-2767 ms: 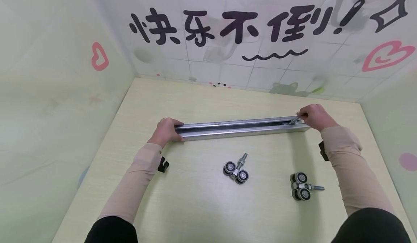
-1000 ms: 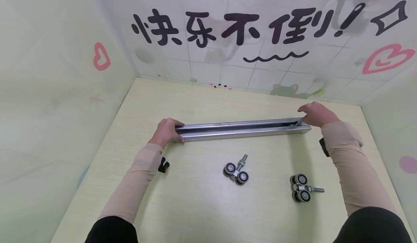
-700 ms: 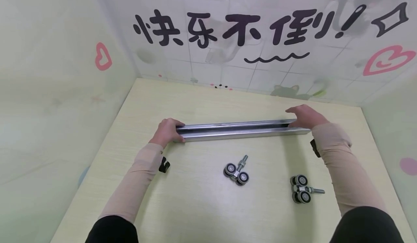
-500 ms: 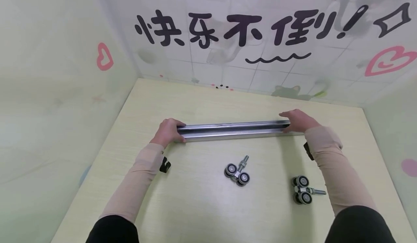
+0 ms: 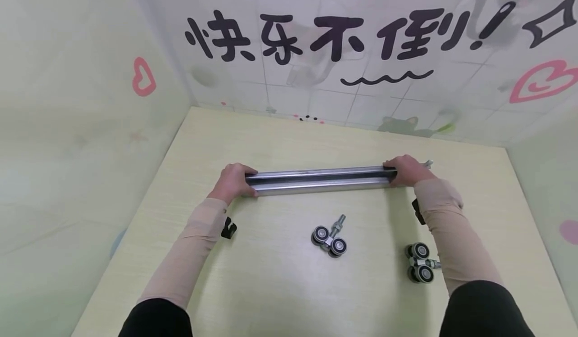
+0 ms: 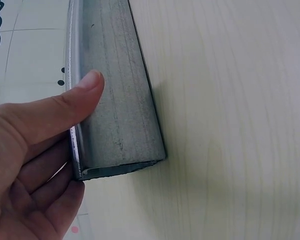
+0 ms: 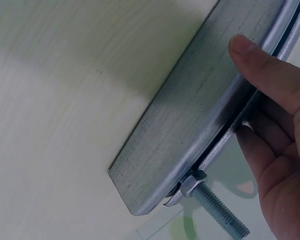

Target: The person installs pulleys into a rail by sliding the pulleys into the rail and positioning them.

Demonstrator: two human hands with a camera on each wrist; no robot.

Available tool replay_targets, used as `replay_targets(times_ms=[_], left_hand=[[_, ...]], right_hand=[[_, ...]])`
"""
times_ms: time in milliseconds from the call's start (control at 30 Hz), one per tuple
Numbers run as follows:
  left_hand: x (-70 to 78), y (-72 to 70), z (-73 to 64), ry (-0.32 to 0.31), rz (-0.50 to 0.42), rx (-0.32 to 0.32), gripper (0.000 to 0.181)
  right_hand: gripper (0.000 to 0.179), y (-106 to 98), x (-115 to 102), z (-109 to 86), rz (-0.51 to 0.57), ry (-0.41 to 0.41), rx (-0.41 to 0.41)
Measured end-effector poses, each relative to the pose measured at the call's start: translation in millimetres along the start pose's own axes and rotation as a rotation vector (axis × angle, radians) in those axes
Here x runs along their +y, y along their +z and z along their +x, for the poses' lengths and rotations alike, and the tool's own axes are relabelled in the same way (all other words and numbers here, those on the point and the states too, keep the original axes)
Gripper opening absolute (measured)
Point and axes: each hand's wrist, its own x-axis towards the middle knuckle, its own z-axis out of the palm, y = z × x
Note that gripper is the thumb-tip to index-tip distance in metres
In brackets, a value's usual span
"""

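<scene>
A silver metal C-channel rail [image 5: 316, 179] lies across the table with its slot facing up. My left hand [image 5: 230, 182] grips its left end, the thumb [image 6: 85, 92] on the near wall and the fingers over the far side. My right hand [image 5: 408, 171] grips the rail a little in from its right end, thumb [image 7: 250, 55] on the near wall. From the slot beyond that hand, a threaded bolt [image 7: 220, 210] with a nut [image 7: 193, 183] sticks up. What the bolt is fixed to is mostly hidden inside the rail.
Two roller trolleys with wheels and bolts lie on the pale wooden table [image 5: 271, 287]: one trolley [image 5: 337, 246] in front of the rail, another trolley [image 5: 423, 274] beside my right forearm, its bolt partly covered. A printed wall covering [image 5: 307, 101] rises behind the table.
My right hand has let go of the bolt at the rail's right end, moved left along the rail and closed around it. My left hand has kept its hold.
</scene>
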Motion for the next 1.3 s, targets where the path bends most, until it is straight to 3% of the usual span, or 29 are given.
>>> replay_targets(times_ms=[267,500,733,900,1000,1167,1300], left_hand=[[3.5,-1.3,1.3,-0.019,0.032,-0.021,0.065],[8.5,-3.1,1.4,0.015,0.077,-0.016,0.063],[14.7,-3.8,-0.5,0.089,0.155,-0.056,0.056],[24.5,-4.8,-2.2,0.106,0.21,-0.063,0.055],[38.6,-2.4,-5.3,0.102,0.213,-0.027,0.058],[78.4,15.3,-12.1,0.144,0.108,0.045,0.048],[106.4,39.5,-13.4,0.211,0.085,0.016,0.044]], right_hand=[[0.057,2,1,4.9,0.04,0.07,0.03],[0.059,-2,2,6.9,0.064,0.103,0.052],[0.06,-1,2,7.9,0.098,0.123,0.057],[0.061,1,2,7.1,0.105,0.141,0.056],[0.06,0,1,6.4,0.1,0.146,0.057],[0.06,1,0,5.5,0.09,0.145,0.06],[0.06,0,0,5.5,0.09,0.151,0.057]])
